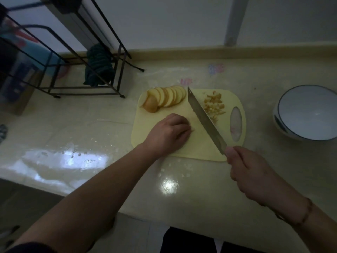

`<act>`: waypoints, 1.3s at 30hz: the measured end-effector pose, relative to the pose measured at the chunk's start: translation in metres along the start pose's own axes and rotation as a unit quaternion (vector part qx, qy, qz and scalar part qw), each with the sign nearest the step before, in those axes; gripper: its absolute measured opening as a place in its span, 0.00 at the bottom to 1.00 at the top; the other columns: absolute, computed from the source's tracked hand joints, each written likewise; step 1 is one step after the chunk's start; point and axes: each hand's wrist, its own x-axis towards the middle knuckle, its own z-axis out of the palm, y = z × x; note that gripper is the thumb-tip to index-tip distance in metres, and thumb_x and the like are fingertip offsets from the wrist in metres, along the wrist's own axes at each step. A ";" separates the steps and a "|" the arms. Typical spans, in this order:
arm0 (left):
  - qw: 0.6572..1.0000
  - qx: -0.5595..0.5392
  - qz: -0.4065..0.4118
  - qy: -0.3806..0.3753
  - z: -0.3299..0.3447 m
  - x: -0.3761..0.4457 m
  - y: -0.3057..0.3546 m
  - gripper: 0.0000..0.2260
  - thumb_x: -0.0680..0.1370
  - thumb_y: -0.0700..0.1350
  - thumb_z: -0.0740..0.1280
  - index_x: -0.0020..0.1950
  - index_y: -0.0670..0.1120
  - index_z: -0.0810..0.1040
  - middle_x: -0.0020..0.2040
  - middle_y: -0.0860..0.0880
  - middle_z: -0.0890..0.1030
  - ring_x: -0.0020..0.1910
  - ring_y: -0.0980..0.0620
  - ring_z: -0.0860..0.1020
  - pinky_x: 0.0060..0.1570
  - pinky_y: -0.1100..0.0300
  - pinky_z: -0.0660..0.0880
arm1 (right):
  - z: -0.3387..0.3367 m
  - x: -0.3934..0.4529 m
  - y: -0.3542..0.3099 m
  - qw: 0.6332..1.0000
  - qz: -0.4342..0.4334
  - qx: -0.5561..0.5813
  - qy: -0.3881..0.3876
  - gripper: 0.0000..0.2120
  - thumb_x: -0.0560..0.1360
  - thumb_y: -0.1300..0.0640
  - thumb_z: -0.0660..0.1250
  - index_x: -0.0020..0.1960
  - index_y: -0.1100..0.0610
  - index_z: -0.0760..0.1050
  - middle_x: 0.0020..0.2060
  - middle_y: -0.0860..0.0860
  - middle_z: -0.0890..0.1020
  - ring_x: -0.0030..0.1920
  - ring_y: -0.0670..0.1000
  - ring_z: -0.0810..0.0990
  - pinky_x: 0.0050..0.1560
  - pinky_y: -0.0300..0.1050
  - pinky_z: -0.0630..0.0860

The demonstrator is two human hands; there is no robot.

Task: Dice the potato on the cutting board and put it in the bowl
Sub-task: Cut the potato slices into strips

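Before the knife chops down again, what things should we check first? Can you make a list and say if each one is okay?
1. Right hand grips the knife handle firmly: ok.
2. Left hand fingers sit clear of the blade: ok, a gap shows beside them.
3. A potato piece lies under the left hand, ready to cut: cannot tell, the hand hides it.
4. Potato slices wait at the board's far left corner: ok.
5. Diced pieces are off the cutting line: ok, they lie right of the blade.
6. Bowl is ready and empty: ok, it sits right of the cutting board.

Yellow board (184, 114); white bowl (308, 110) (blue-rimmed)
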 end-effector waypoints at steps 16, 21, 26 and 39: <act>1.000 0.015 0.012 -0.015 0.002 -0.004 -0.009 0.06 0.77 0.41 0.72 0.49 0.40 0.86 0.48 0.42 0.83 0.45 0.42 0.81 0.43 0.52 0.78 | 0.016 -0.021 -0.003 0.997 -0.056 -0.045 0.013 0.23 0.76 0.37 0.49 0.36 0.53 0.69 0.27 0.51 0.75 0.33 0.45 0.76 0.36 0.39 0.69; 1.000 0.015 0.020 -0.015 0.001 -0.003 -0.010 0.05 0.76 0.40 0.72 0.49 0.39 0.86 0.47 0.42 0.83 0.45 0.42 0.81 0.43 0.51 0.78 | 0.016 -0.031 0.002 0.998 -0.056 -0.035 0.010 0.23 0.75 0.36 0.49 0.37 0.52 0.71 0.32 0.45 0.79 0.33 0.46 0.76 0.35 0.40 0.69; 1.000 0.004 0.024 -0.011 0.001 -0.002 -0.009 0.05 0.75 0.38 0.73 0.49 0.38 0.86 0.48 0.42 0.84 0.45 0.42 0.82 0.44 0.53 0.79 | 0.020 -0.025 0.000 0.998 -0.041 -0.047 0.012 0.22 0.74 0.36 0.47 0.37 0.50 0.69 0.29 0.50 0.76 0.33 0.45 0.76 0.36 0.38 0.69; 1.000 0.006 0.007 0.010 0.002 -0.007 -0.004 0.04 0.74 0.37 0.75 0.48 0.38 0.86 0.47 0.41 0.83 0.47 0.44 0.81 0.46 0.54 0.79 | 0.000 -0.002 0.001 1.000 0.020 0.009 -0.019 0.27 0.74 0.35 0.49 0.40 0.58 0.71 0.26 0.48 0.72 0.23 0.42 0.68 0.30 0.40 0.63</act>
